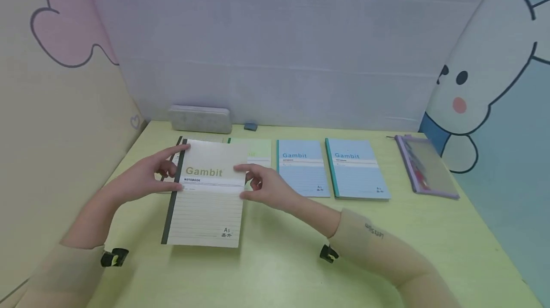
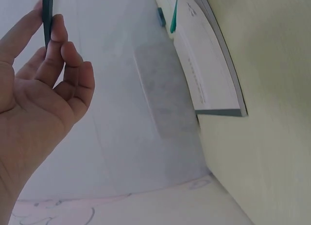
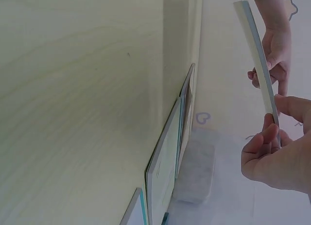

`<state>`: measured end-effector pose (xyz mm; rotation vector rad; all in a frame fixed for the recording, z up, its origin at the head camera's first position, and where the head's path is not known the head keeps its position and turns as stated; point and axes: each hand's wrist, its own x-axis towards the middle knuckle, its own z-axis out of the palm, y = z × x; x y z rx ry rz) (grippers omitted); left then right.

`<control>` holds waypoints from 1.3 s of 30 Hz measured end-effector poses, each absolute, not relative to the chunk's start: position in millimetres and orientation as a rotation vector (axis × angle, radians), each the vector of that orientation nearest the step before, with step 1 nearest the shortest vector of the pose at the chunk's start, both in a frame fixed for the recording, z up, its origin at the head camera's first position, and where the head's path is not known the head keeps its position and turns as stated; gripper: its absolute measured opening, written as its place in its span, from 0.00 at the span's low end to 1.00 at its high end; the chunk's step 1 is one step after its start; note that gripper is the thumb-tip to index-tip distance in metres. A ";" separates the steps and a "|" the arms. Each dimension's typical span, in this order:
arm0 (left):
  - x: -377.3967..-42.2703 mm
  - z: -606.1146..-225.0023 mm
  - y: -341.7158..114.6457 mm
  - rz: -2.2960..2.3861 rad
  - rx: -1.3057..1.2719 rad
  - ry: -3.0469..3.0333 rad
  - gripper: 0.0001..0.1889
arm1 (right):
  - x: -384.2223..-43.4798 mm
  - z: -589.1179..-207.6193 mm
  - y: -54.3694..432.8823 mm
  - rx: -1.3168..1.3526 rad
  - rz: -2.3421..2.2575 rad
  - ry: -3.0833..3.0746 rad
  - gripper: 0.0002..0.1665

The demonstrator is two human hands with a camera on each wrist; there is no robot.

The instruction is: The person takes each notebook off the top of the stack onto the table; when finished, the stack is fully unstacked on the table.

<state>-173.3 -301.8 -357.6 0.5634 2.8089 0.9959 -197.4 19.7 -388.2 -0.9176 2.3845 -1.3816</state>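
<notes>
A cream Gambit notebook (image 1: 210, 217) with a black spine is held up over the table, cover facing me. My left hand (image 1: 143, 176) pinches its spine side, thumb and fingers at the edge. On the opposite edge, my right hand (image 1: 272, 188) grips it between thumb and fingers. In the right wrist view the notebook (image 3: 255, 45) shows edge-on, clear of the tabletop. Behind it lie a green notebook (image 1: 259, 150), partly covered, and another cream notebook (image 2: 209, 74), mostly hidden in the head view.
Two blue notebooks (image 1: 302, 169) (image 1: 358, 169) lie in the row to the right. A grey pencil case (image 1: 200, 119) and a small dark-blue block (image 1: 250, 127) are at the table's back edge. Far right is a purple-edged zip pouch (image 1: 434, 167). Walls border the table's back and sides.
</notes>
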 end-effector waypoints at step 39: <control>-181.4 -432.0 -378.2 0.834 0.213 2.455 0.36 | -175.1 -446.3 -88.4 -1.108 -0.584 2.334 0.40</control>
